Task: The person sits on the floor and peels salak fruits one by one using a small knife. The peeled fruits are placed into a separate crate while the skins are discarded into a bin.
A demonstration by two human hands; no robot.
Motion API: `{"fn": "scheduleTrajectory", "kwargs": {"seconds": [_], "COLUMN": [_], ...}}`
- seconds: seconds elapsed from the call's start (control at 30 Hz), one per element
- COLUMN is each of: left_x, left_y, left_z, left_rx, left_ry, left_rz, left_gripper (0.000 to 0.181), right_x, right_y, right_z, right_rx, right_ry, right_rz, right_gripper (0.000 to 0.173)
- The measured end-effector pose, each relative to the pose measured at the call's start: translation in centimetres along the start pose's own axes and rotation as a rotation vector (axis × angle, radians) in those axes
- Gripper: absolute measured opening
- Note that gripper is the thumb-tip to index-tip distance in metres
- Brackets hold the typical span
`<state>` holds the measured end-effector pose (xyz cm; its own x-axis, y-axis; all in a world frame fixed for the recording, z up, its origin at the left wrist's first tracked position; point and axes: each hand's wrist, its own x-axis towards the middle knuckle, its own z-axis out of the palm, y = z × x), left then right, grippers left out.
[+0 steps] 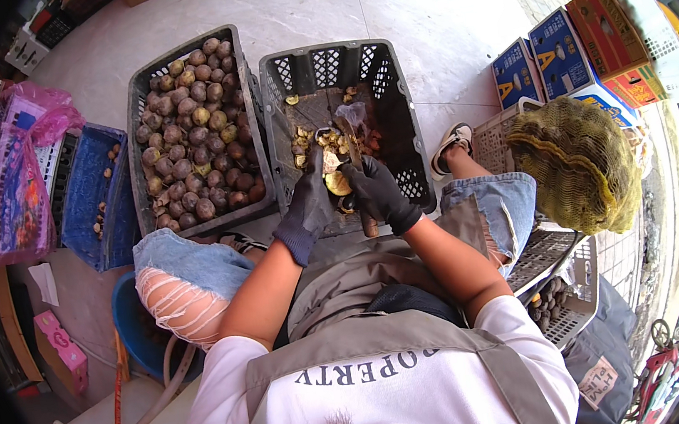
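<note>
Over a black plastic crate [413, 141], my left hand [311, 196] and my right hand [380, 193] work close together, both in dark gloves. A knife with a wooden handle [369, 224] is gripped in my right hand, its brownish blade [349, 138] pointing away from me. My left hand holds a pale, partly peeled piece of fruit [330, 161] beside the blade. Just below it shows a yellow-green cut rind [337, 183]; whether a hand holds it I cannot tell. Peel scraps [304, 137] and a bit of clear plastic [352, 112] lie in the crate.
A crate rim [137, 141] on the left surrounds many round purple-brown fruits [196, 115]. Beyond it stands a blue crate [78, 204]; a blue tub [125, 318] is near my left knee. On the right are a full yellow mesh sack [585, 165], cartons [560, 55] and another crate [587, 290].
</note>
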<state>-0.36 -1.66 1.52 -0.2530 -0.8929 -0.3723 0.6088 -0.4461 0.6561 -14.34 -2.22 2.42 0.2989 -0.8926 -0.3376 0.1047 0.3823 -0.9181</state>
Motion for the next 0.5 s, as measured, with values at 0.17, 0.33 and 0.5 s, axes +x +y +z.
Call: {"fn": "scheduleTrajectory", "kwargs": {"seconds": [0.17,0.33,0.5], "left_x": [-0.5,-2.2,-5.5], "left_y": [3.1,13.1,19.6], "left_z": [0.9,-3.2,-8.2], "left_rx": [-0.535,-0.957,-0.615], "left_ry": [0.29,0.401,0.597], "left_rz": [-0.309,0.238,0.89], "left_gripper": [0.065,0.069,0.075], "right_x": [1.0,1.7,2.9], "right_y": [0.9,0.6,2.7], "right_z": [-1.2,-3.5,-4.9], "right_rx": [-0.068,0.144,0.235], "right_ry": [0.161,0.188,0.12], "right_rz": [-0.012,0.012,0.098], "right_gripper": [0.019,0.018,0.025]}}
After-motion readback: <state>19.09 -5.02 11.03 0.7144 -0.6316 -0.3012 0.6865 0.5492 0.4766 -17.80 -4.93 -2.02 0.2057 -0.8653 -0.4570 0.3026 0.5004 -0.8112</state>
